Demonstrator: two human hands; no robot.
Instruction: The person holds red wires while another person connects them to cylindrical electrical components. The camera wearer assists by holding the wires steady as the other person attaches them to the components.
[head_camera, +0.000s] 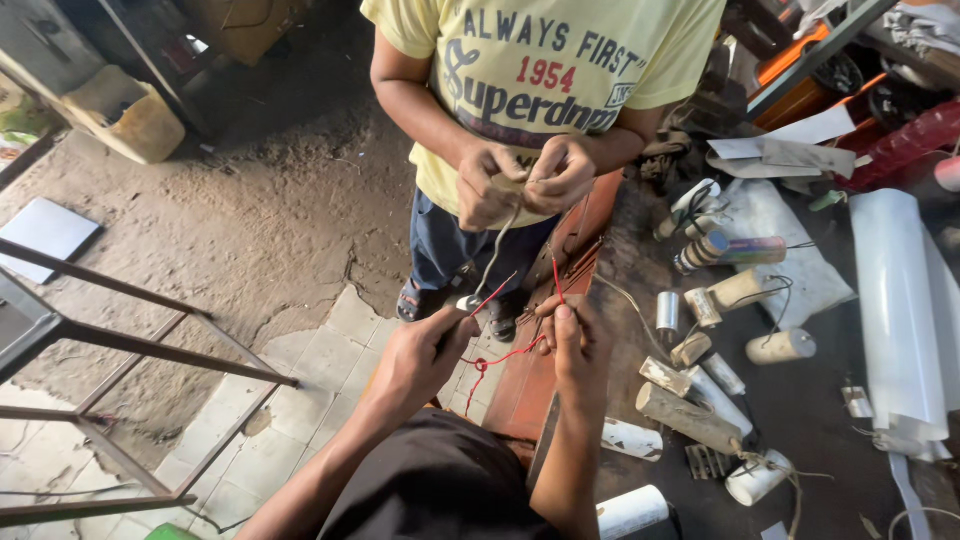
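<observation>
Red wire (500, 357); yellow shirt (680, 50); white tubes (895, 310); grey capacitors (668, 312).

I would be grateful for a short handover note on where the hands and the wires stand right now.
Left hand: closed around a small tool, its tip at the red wire.
Right hand: pinching the red wire's upper end between fingertips.
The red wire loops down between both hands.
Another person's hands opposite grip the top of a grey wire that hangs toward the left hand.
Cylindrical capacitors lie scattered on the dark workbench to the right.
Done: wires are held up. Whether any joint is made cannot be told.
</observation>
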